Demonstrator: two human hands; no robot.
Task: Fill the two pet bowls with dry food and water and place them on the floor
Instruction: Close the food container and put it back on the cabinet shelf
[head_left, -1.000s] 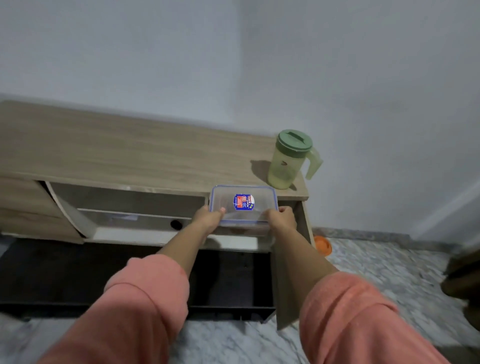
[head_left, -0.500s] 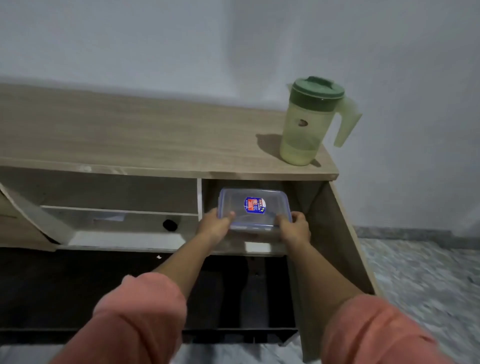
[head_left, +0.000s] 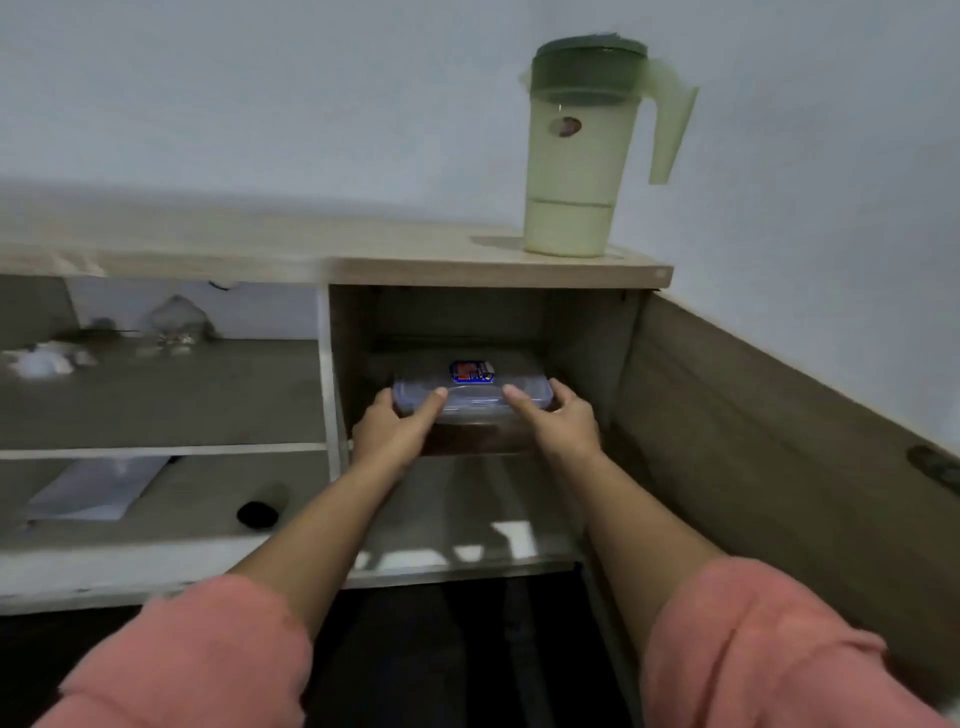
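Head view: low angle into an open wooden cabinet, both arms reaching in.
Container: clear rectangular plastic food container with a blue-edged clip lid and a blue and red label (head_left: 470, 397), brown contents dimly visible through its lower wall, likely the dry food.
Container position: inside the right-hand compartment of the cabinet, at the upper shelf level, near its front edge; resting or just lifted, hard to tell.
Left hand: left hand (head_left: 397, 428) clasped on the container's left end, thumb laid over the lid.
Right hand: right hand (head_left: 561, 423) clasped on the right end, thumb on the lid, fingers wrapped round the side.
Sleeves: loose salmon-pink sleeves (head_left: 197, 660) pushed up the forearms.
Jug: pale green translucent plastic jug with a dark green lid (head_left: 576, 156), upright on the light wood cabinet top (head_left: 415, 254), directly above the compartment, partly filled.
Left shelves: small blurred oddments, a white sheet, a dark round object.
Pet bowls: none in sight.
Step in hand: handling the food container at the shelf, judged as the dry-food part of the task.
Next move calls for: level two-handed carry clear of the cabinet top, with the lid clips kept shut until a bowl is at hand.
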